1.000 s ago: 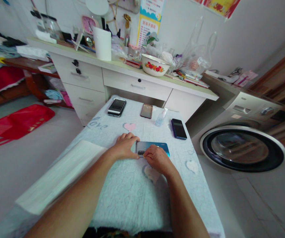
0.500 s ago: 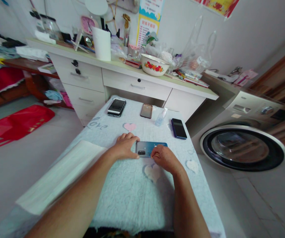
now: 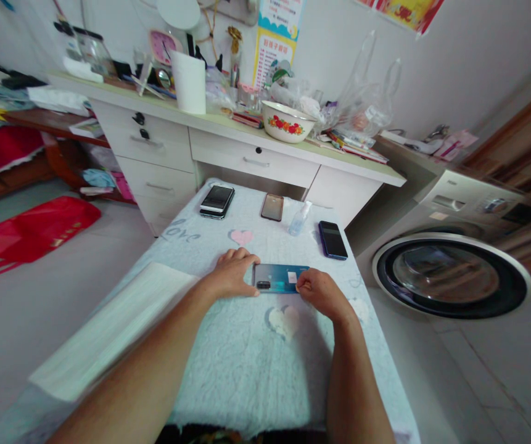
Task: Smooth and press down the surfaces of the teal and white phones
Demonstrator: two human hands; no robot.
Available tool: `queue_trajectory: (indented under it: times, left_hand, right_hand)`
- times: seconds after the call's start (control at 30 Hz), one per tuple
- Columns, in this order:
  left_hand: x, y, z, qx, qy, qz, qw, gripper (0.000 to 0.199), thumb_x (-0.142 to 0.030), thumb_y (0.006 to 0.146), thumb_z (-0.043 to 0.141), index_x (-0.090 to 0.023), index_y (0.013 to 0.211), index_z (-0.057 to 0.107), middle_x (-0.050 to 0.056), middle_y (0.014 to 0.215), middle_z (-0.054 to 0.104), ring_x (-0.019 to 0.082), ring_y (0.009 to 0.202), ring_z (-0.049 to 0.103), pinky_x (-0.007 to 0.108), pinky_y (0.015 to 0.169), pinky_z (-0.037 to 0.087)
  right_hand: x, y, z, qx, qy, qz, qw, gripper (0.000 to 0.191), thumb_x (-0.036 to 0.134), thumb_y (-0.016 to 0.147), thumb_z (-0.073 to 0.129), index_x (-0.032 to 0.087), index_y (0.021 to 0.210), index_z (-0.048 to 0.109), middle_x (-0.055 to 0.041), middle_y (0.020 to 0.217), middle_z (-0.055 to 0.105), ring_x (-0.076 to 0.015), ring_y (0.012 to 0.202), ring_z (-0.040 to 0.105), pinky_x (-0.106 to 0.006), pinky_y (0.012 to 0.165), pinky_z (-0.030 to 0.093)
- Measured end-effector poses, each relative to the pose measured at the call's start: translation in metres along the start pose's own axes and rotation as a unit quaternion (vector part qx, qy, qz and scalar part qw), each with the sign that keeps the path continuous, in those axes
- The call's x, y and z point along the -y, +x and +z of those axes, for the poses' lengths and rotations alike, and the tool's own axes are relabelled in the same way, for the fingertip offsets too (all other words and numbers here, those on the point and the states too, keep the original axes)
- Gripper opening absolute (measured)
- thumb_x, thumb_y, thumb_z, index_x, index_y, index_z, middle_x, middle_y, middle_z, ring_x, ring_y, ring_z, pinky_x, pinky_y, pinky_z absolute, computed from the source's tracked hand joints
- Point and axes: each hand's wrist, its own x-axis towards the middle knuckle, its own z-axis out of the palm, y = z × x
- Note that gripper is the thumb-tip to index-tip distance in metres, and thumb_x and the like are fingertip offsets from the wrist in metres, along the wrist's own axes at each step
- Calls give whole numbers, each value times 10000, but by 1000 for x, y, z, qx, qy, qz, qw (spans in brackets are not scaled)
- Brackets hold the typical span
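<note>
So I'm using the clear spray bottle (image 3: pixel 299 221) as the reference for everything here, since it stands upright in the middle of the bunch. The blue phone (image 3: pixel 277 280) is lying flat on the cloth-covered surface (image 3: pixel 246 382), on the person's side of the spray bottle and a bit to its left. It's back up, camera block at the left end, with a small white rectangle toward the right end.

Left hand (image 3: pixel 235 273) has the camera end, thumb on the near corner and a finger on the far one, so it's spanning the short side pretty wide. Right hand (image 3: pixel 321 293) is bunched up narrow, fingertips down at the other end of the phone. There's a tiny tan bit at those fingertips, but honestly can't tell if it's something pinched in there.

Other stuff: dark phone (image 3: pixel 333 240) just right of the spray bottle, brown see-through case (image 3: pixel 272 207) just left of it, and a stack of phones (image 3: pixel 217 200) further left again. The folded white sheet (image 3: pixel 121 327) is way off to the bottle's near left. Flowery bowl (image 3: pixel 286 123) sits beyond the bottle, on a higher surface with drawers.
</note>
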Motion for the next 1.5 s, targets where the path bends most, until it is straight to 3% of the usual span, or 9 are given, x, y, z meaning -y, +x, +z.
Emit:
queue_trajectory:
  times: [0.4, 0.87, 1.5]
  left_hand:
    - [-1, -1, -1, 1, -3, -3, 1000, 701, -525, 554, 722, -316, 1190, 512, 41, 1173, 488, 281, 1105, 426, 386, 926, 360]
    - [2, 1, 4, -11, 4, 7, 1000, 697, -529, 556, 723, -316, 1186, 512, 37, 1166, 497, 279, 1097, 436, 379, 932, 363]
    - [-5, -1, -3, 5, 7, -11, 1000, 713, -543, 552, 728, -315, 1194, 516, 48, 1212, 479, 295, 1138, 422, 399, 948, 351]
  right_hand:
    - [-1, 4, 11, -16, 9, -26, 999, 204, 66, 702, 497, 174, 711, 669, -29, 791, 652, -135, 741, 558, -217, 685, 368]
    - [22, 10, 35, -41, 37, -103, 993, 204, 73, 771, 506, 175, 779, 682, -25, 816, 628, -127, 749, 557, -217, 715, 388]
    - [38, 17, 47, -63, -1, -58, 996, 171, 145, 866, 513, 194, 888, 676, -42, 904, 589, -139, 873, 567, -219, 786, 389]
